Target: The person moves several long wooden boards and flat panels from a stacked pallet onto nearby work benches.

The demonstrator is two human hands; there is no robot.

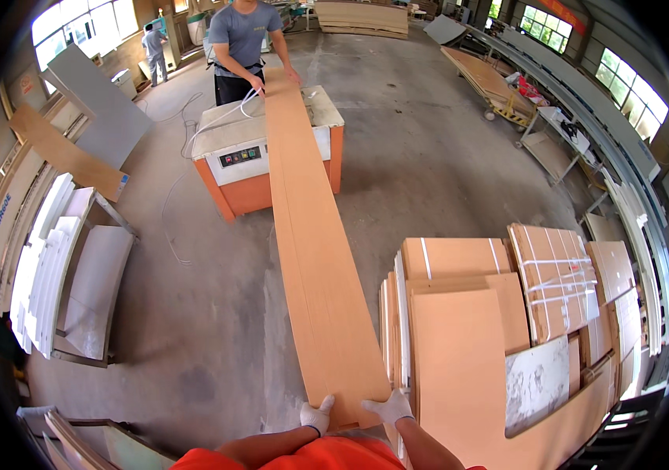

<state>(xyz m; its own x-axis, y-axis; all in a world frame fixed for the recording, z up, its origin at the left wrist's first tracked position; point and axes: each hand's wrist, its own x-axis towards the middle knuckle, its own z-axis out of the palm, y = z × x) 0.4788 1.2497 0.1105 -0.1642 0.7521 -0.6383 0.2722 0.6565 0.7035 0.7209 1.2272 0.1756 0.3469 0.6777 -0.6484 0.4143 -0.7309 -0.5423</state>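
Observation:
A long, flat cardboard package (pixel 315 258) stretches away from me, with a lengthwise seam along its top. My left hand (pixel 318 414), in a white glove, grips the left side of its near end, thumb on top. On the right side of that end, my gloved right hand (pixel 391 408) holds on the same way; the undersides of my fingers are hidden. The package's far part lies across an orange and white strapping machine (pixel 228 168). There a co-worker (pixel 244 39) in a grey shirt has both hands at its far end, beside a loose white strap (pixel 250 98).
Cardboard packages (pixel 460 337) lean in stacks close on my right. To the left stands a rack (pixel 76 274) with white strips. A cable (pixel 170 211) trails over the floor left of the machine. A wheeled cart (pixel 491 86) is at the far right. Another person (pixel 154 55) stands far left.

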